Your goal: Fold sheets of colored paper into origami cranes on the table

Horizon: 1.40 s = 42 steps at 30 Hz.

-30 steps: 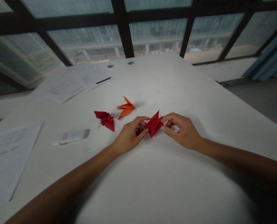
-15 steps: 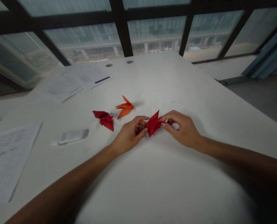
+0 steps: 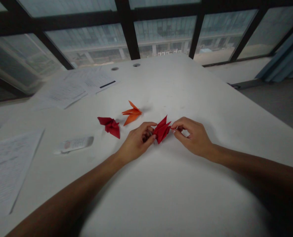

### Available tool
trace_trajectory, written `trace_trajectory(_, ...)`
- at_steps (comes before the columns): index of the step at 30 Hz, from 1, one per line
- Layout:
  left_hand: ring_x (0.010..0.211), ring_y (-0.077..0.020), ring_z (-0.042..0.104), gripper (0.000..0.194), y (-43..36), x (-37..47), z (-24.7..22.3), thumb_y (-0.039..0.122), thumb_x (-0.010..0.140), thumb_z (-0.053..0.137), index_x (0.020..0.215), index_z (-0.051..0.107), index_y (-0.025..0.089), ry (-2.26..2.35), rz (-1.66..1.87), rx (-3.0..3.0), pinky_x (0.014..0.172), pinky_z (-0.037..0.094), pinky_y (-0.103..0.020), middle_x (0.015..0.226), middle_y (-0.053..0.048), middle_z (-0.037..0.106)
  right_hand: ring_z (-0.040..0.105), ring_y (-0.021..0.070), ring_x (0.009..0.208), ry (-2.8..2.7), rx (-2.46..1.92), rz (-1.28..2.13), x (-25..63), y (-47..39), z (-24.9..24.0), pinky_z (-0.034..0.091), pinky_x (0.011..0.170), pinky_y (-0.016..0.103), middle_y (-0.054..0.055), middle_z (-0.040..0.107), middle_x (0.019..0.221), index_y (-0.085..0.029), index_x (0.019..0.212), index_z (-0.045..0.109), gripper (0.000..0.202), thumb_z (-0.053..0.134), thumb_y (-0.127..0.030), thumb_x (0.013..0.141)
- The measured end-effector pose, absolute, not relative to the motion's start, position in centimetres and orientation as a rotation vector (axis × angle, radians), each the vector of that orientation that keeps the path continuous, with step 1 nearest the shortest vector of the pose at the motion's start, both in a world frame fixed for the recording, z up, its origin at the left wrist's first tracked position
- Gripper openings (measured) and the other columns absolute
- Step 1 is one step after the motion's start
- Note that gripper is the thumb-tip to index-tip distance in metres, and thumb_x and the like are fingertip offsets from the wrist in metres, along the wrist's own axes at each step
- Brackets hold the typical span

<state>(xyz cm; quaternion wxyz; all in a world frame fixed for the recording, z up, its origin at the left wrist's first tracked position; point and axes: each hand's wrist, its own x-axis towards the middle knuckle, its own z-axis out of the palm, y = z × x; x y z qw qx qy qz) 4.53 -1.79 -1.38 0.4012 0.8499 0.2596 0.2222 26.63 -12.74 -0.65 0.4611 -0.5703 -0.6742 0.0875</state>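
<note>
A red origami crane [image 3: 162, 130] with pointed folded wings is held between my two hands, low over the white table. My left hand [image 3: 139, 138] grips its left end, thumb in front and fingers curled behind. On the other side, my right hand [image 3: 192, 135] pinches the crane's thin right tip between thumb and forefinger. A second red origami crane [image 3: 110, 126] lies to the left of my left hand. Just beyond that hand rests an orange origami crane [image 3: 132, 113], its points spread out.
A white and grey packet or device [image 3: 75, 144] lies left of the cranes. Printed sheets [image 3: 72, 89] overlap at the back left, and more paper [image 3: 11, 164] covers the left edge. The white table [image 3: 171, 75] reaches the windows; a blue curtain [image 3: 282, 62] hangs at right.
The held red crane has tilted slightly, and a little more of its right tip shows at my right fingertips. Both hands stay almost in place.
</note>
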Motion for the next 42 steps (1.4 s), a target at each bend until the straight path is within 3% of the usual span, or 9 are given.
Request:
trace_trajectory(9, 0.074, -0.0126, 0.066, 0.038, -1.8, 4.5, -1.3, 0.024, 0.094, 0.059, 0.131, 0.051, 0.022, 0.666, 0.551, 2.172, 0.068, 0.056, -0.025, 0.094, -0.002, 0.066, 0.065, 0.0138, 0.069, -1.59, -1.428, 0.273, 26.3, -13.0, -0.3, 0.047, 0.05, 0.022, 0.002, 0.073, 0.087, -0.024, 0.1, 0.074, 0.014, 0.069, -0.021, 0.087)
trace_trajectory(23, 0.073, -0.0121, 0.065, 0.036, -2.0, 4.4, -1.2, 0.029, 0.096, 0.058, 0.131, 0.052, 0.023, 0.701, 0.546, 2.291, 0.066, 0.055, -0.023, 0.092, -0.001, 0.066, 0.069, 0.0177, 0.076, -1.402, -1.411, 0.541, 26.6, -12.6, -1.1, 0.052, 0.069, 0.031, 0.003, 0.077, 0.09, -0.024, 0.094, 0.075, 0.008, 0.069, -0.025, 0.09)
trace_trajectory(30, 0.077, -0.0135, 0.067, 0.037, -1.9, 4.4, -1.3, 0.03, 0.096, 0.059, 0.132, 0.053, 0.023, 0.688, 0.559, 2.251, 0.068, 0.055, -0.024, 0.092, -0.001, 0.066, 0.068, 0.0165, 0.075, -1.198, -1.32, 0.767, 26.6, -12.1, -1.2, 0.051, 0.068, 0.03, 0.004, 0.077, 0.087, -0.02, 0.085, 0.075, 0.006, 0.075, -0.025, 0.082)
trace_trajectory(36, 0.074, -0.0119, 0.066, 0.035, -1.9, 4.5, -1.2, 0.028, 0.095, 0.06, 0.129, 0.053, 0.023, 0.686, 0.582, 2.213, 0.065, 0.053, -0.022, 0.091, 0.0, 0.067, 0.06, 0.0126, 0.06, -1.137, -1.277, 0.905, 26.8, -11.8, -0.5, 0.047, 0.057, 0.027, 0.001, 0.07, 0.068, -0.018, 0.079, 0.074, 0.009, 0.078, -0.026, 0.078)
trace_trajectory(42, 0.072, -0.0115, 0.065, 0.036, -1.9, 4.5, -1.3, 0.027, 0.095, 0.06, 0.13, 0.052, 0.023, 0.679, 0.589, 2.191, 0.064, 0.053, -0.021, 0.091, -0.001, 0.066, 0.063, 0.0119, 0.059, -1.119, -1.24, 0.922, 26.9, -11.8, -0.2, 0.05, 0.057, 0.026, -0.001, 0.071, 0.075, -0.02, 0.104, 0.071, 0.029, 0.079, -0.023, 0.076)
